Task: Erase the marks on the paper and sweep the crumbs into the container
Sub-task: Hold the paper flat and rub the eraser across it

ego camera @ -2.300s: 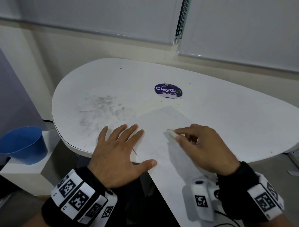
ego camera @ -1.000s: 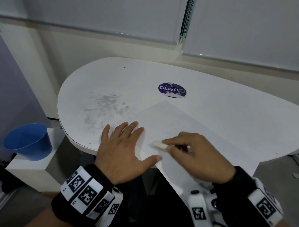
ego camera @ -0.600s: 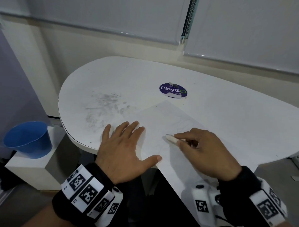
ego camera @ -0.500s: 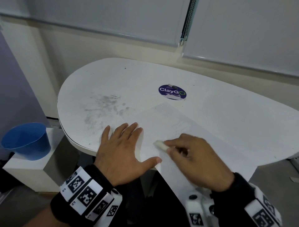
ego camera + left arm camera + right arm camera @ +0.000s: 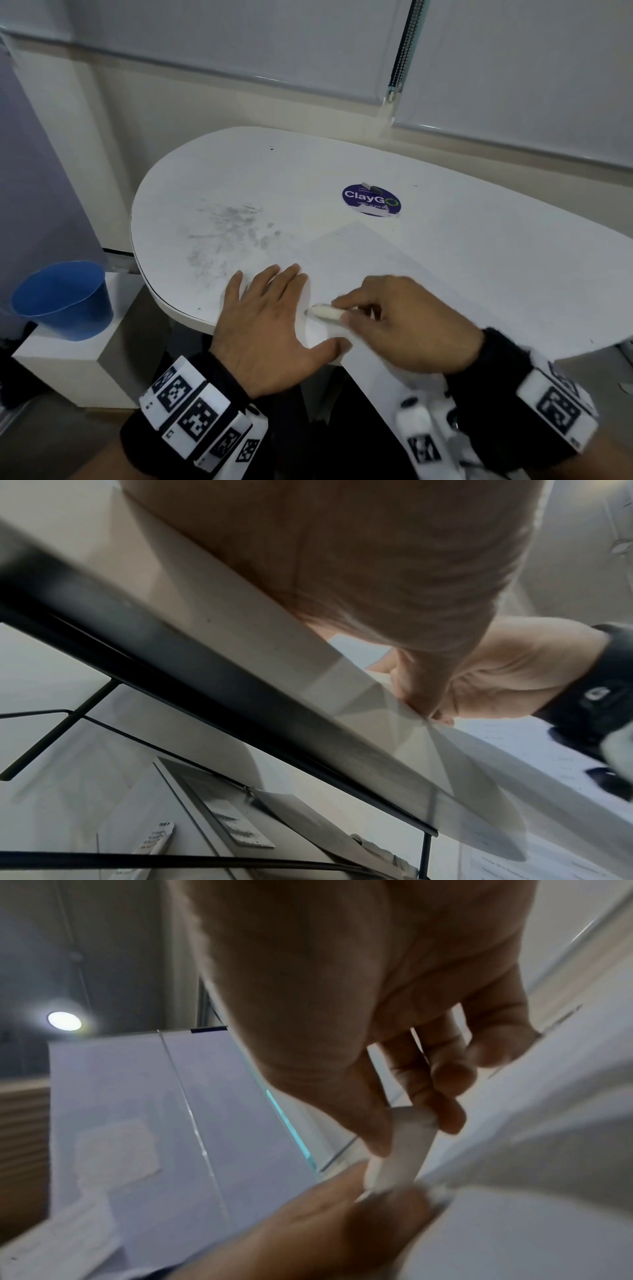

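A white sheet of paper [image 5: 394,260] lies at an angle on the white table [image 5: 479,240], its near corner hanging over the front edge. My left hand [image 5: 270,315] lies flat with fingers spread on the paper's left part, pressing it down. My right hand [image 5: 387,318] pinches a white eraser [image 5: 323,311] between thumb and fingers, its tip on the paper just right of the left hand. In the right wrist view the eraser [image 5: 400,1150] shows between the fingertips. A blue container [image 5: 65,301] stands on a low white block left of the table.
Grey smudges [image 5: 229,236] mark the tabletop left of the paper. A round purple ClayGo sticker [image 5: 371,202] lies behind the paper. Window blinds and a bead chain [image 5: 404,51] fill the back wall. The table's rounded left edge overhangs the white block [image 5: 68,370].
My right hand has rubbed the eraser back and forth across the paper; it now sits further left, close to the left hand. The left hand has stayed flat on the sheet.
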